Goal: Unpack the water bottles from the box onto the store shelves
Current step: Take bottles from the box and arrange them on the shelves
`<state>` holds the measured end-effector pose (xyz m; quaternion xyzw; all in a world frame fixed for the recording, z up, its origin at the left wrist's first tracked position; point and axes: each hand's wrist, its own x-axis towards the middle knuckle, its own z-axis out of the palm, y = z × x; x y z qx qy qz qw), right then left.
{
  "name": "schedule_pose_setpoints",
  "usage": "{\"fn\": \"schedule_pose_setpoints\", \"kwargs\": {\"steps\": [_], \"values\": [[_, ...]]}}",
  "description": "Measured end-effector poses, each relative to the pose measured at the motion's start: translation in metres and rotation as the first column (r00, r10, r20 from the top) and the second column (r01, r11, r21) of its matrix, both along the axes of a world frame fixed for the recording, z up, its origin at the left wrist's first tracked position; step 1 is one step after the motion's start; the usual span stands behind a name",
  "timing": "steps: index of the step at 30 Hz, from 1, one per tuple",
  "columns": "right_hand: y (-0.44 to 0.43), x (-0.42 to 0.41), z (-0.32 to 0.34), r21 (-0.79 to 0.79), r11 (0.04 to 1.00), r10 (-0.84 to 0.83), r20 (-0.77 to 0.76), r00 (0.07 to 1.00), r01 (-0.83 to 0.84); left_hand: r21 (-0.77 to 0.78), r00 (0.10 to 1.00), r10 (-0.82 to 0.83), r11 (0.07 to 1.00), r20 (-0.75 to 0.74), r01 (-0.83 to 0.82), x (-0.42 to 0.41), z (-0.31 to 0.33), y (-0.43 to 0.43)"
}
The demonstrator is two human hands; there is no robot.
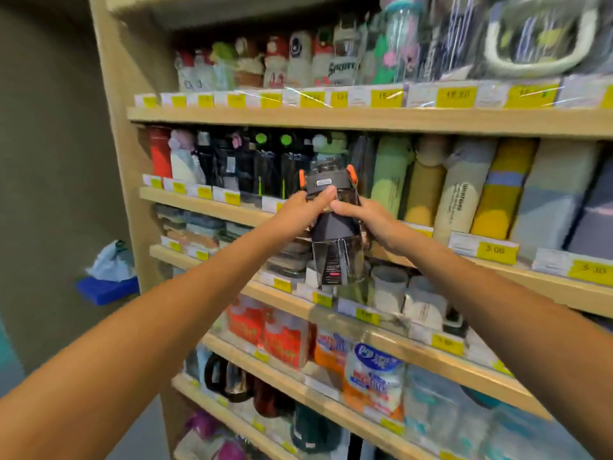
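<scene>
Left hand, right hand: fingers curled round dark water bottle; held before stocked shelves.

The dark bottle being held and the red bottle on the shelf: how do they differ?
The dark bottle is grey with orange lid clips; the red bottle is red. The dark bottle is gripped in the air by the left hand and right hand; the red bottle stands on a shelf. Both are drink bottles.
</scene>
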<state>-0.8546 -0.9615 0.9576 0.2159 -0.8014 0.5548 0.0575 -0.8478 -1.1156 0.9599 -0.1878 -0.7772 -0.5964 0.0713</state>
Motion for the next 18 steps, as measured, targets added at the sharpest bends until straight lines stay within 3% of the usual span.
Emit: {"fn": "schedule_pose_setpoints", "kwargs": {"steps": [7, 18], "values": [[-0.060, -0.042, 0.075, 0.025, 0.999, -0.030, -0.242, 0.970, 0.037, 0.110, 0.958, 0.178, 0.982, -0.227, -0.156, -0.050, 0.061, -0.056], [-0.102, -0.058, 0.189, 0.048, 0.946, -0.255, -0.504, 0.825, 0.322, 0.278, 0.927, -0.096, 0.938, -0.363, 0.206, -0.106, 0.175, -0.078]]}}
